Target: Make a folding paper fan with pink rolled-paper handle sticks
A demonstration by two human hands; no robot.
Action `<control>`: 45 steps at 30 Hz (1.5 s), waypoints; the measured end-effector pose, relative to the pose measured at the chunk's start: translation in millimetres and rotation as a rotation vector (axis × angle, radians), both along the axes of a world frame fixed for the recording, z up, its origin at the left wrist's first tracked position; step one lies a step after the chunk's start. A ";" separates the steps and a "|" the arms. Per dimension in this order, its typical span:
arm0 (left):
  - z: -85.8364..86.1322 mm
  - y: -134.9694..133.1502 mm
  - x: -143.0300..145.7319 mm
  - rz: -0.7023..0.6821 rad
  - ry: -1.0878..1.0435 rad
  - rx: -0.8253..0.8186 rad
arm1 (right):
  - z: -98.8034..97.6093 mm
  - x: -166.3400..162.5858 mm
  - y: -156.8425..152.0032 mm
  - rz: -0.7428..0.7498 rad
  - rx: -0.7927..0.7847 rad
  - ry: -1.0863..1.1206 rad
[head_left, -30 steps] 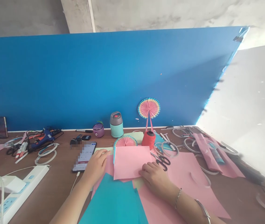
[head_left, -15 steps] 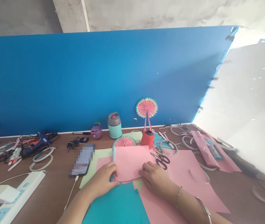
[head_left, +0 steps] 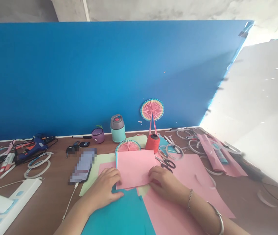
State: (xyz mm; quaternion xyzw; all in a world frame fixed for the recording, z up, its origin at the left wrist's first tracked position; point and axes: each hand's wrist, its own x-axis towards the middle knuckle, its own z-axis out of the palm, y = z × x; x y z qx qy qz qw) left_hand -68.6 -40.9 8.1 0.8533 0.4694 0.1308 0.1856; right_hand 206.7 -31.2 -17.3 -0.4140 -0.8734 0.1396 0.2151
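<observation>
A pink sheet of paper (head_left: pixel 135 168) with a thin blue strip along its left edge lies in front of me, over other coloured sheets. Beside its lower left corner is my left hand (head_left: pixel 106 187), thumb held apart from the curved fingers and nothing gripped between them. My right hand (head_left: pixel 162 179) has its fingers curled at the sheet's right edge, with the paper at the fingertips. Under my left wrist and palm spreads a teal sheet (head_left: pixel 119 212). Just behind the pink sheet sits a pleated paper fan (head_left: pixel 128 146), partly covered.
Scissors (head_left: pixel 166 162) and a red thread spool (head_left: pixel 153 143) stand close behind my right hand. An upright round fan (head_left: pixel 152 109), a teal flask (head_left: pixel 117 130) and a purple pot (head_left: pixel 98 135) line the blue partition. Leftward are a phone (head_left: pixel 82 166), glue gun (head_left: pixel 37 145) and power strip (head_left: pixel 11 209).
My left hand has drawn slightly left off the pink sheet's edge, its fingers loosening. My right hand stays at the right edge. The whole view has shifted a little.
</observation>
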 end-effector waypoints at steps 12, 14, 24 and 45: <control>4.0 -2.0 -1.2 0.014 0.079 0.057 | 0.9 1.9 1.3 -0.034 -0.045 0.030; 5.4 -3.3 -0.2 0.025 0.075 0.040 | 2.2 2.3 1.8 -0.035 -0.055 0.048; 9.5 -6.2 4.7 0.052 0.111 0.058 | 3.1 7.7 4.0 -0.009 -0.095 0.075; 8.8 -1.8 -0.9 0.098 0.019 -0.090 | -0.5 25.1 8.5 -0.091 -0.219 0.049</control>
